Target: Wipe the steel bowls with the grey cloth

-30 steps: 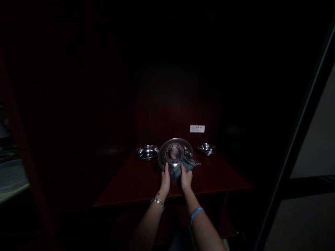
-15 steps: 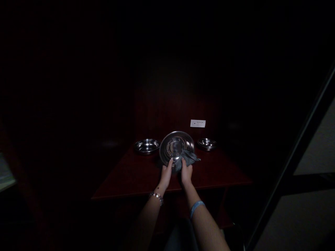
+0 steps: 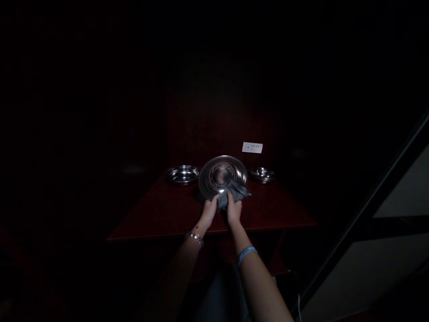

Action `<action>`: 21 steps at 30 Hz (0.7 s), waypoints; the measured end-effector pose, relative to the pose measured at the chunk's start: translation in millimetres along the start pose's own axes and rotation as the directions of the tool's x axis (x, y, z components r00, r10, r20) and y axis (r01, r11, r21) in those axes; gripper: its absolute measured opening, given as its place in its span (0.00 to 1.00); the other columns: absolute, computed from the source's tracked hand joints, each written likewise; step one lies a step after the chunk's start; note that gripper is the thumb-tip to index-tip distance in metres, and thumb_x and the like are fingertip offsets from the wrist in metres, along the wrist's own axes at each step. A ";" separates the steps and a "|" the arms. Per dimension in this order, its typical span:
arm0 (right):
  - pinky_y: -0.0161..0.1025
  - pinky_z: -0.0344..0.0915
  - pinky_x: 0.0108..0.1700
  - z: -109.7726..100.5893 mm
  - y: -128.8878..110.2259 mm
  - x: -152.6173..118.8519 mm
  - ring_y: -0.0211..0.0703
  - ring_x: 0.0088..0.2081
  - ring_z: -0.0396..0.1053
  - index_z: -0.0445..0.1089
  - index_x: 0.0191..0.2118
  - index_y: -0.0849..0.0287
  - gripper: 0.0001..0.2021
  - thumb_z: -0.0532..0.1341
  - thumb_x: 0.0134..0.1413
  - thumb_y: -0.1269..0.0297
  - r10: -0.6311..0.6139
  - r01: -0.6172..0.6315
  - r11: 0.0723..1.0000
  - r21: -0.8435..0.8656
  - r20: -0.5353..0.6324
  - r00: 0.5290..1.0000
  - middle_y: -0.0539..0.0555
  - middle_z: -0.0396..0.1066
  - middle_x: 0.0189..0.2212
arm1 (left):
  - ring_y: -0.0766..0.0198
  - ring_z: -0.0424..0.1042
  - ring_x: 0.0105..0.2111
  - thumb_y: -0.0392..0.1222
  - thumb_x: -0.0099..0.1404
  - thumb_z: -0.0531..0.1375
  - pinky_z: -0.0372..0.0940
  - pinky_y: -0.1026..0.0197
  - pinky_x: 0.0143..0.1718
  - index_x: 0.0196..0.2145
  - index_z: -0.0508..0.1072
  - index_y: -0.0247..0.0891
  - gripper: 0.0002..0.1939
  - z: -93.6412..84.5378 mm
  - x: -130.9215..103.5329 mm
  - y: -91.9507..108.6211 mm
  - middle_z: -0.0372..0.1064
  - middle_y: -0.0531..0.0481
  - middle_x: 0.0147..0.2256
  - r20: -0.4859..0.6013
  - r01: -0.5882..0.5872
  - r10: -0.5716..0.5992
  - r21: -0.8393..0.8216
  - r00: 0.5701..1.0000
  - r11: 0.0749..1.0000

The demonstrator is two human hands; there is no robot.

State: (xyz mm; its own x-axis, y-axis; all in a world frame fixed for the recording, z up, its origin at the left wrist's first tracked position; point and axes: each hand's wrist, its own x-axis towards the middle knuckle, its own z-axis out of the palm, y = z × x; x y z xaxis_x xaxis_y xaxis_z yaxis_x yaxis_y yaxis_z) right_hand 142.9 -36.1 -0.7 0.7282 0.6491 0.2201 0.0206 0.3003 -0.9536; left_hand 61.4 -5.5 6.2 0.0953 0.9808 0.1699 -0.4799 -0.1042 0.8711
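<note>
A large round steel bowl is held tilted up above the dark red table, its round face towards me. My left hand is closed on the lower left of its rim, thumb on top. At the lower right of the rim, my right hand grips a grey cloth against the metal. The cloth covers part of the bowl's lower edge, and the fingers under the rim are hidden.
A wide steel bowl stands on the table at the left. Smaller steel bowls, seemingly stacked, stand at the right. A white socket panel is on the back wall. The surroundings are very dark.
The whole scene has shifted up a little in view. The held bowl has tilted slightly, and both hands with the cloth remain at its lower rim.
</note>
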 end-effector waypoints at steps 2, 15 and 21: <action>0.38 0.70 0.43 -0.7 1.2 -0.4 0.50 0.43 0.75 0.76 0.43 0.65 0.22 0.62 0.50 0.51 -0.001 0.001 1.000 0.012 0.009 1.000 0.59 0.78 0.38 | 0.57 0.71 0.51 0.37 0.58 0.62 0.58 0.55 0.59 0.42 0.76 0.34 0.13 -0.7 -0.6 -0.4 0.76 0.46 0.45 -0.019 0.021 -0.021 0.004 1.000 1.000; 0.40 0.70 0.42 0.4 -1.0 -5.9 0.52 0.41 0.76 0.76 0.40 0.65 0.20 0.61 0.50 0.53 -0.029 0.024 0.997 0.070 0.071 0.997 0.61 0.78 0.38 | 0.55 0.70 0.52 0.36 0.56 0.63 0.57 0.53 0.59 0.43 0.75 0.33 0.15 -10.1 7.0 -8.7 0.74 0.42 0.47 -0.087 0.013 -0.013 0.003 0.996 1.000; 0.39 0.69 0.46 4.8 -1.5 -8.1 0.49 0.43 0.75 0.75 0.42 0.62 0.18 0.59 0.53 0.55 -0.085 0.077 0.991 0.112 0.070 0.994 0.58 0.78 0.41 | 0.53 0.71 0.51 0.38 0.55 0.64 0.58 0.52 0.59 0.41 0.76 0.34 0.15 -12.2 4.3 -4.4 0.76 0.43 0.44 -0.042 0.000 0.001 0.021 0.999 1.000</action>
State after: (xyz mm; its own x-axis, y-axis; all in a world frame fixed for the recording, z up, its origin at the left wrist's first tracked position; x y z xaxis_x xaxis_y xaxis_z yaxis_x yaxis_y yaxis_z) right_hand 133.8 -38.4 -0.2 0.6738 0.6686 0.3147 0.0001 0.4258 -0.9048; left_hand 53.4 1.2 -2.5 0.0582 0.9868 0.1510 -0.4618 -0.1075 0.8804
